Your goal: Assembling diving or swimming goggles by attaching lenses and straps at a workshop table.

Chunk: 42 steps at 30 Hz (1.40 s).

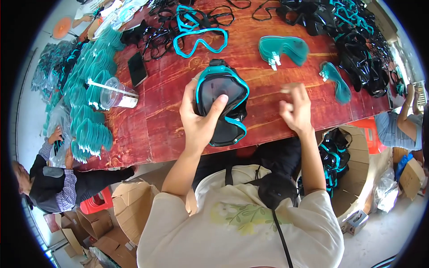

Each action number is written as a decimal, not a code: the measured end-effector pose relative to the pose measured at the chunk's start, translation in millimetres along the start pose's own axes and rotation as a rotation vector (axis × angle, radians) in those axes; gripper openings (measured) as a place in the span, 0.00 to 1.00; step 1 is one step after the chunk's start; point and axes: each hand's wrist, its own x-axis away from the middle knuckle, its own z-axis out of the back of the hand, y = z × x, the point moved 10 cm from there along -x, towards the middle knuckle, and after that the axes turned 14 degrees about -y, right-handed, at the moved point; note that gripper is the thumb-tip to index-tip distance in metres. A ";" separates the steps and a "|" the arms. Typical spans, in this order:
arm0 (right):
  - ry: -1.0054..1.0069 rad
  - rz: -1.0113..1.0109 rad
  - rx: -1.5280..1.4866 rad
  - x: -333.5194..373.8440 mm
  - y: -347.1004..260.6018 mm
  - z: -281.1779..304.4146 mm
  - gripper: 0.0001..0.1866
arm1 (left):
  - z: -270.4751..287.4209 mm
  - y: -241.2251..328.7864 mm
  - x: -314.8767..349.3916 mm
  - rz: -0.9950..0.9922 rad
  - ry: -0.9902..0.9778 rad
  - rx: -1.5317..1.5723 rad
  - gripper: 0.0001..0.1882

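A diving mask (222, 116) with a black skirt and teal frame is held upright over the table's near edge. My left hand (199, 117) grips it from the left, thumb pressed on the lens and the other fingers behind. To its right, my right hand (296, 108) hovers apart from the mask, fingers half curled, thumb and forefinger apart, somewhat blurred, with nothing visible in it. Beyond the mask lies a loose teal mask frame (201, 42). Teal lens pieces with white tabs (282, 50) are stacked past my right hand, and a smaller stack (336, 82) lies farther right.
Rows of teal lenses (91, 80) cover the red table's left side, near a plastic cup (117, 94) and a phone (137, 69). Black mask parts (364, 62) are heaped at right. A carton (353, 178) of masks stands by my right side. Other people sit at left and right.
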 end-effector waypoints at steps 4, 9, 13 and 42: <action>0.526 0.124 -1.374 -20.1 -0.2 44.1 0.28 | -6.3 4.0 2.0 -0.067 0.031 -0.027 0.27; 0.628 0.318 -1.807 -46.3 -48.1 63.0 0.41 | -7.7 3.5 11.2 -0.077 0.109 -0.087 0.28; 0.725 0.217 -1.650 -47.5 -62.5 47.9 0.40 | -14.8 5.2 16.5 -0.102 0.107 -0.148 0.29; 0.721 -0.197 -1.864 -67.0 0.3 -23.7 0.35 | -17.1 1.8 48.7 -0.284 0.165 -0.528 0.31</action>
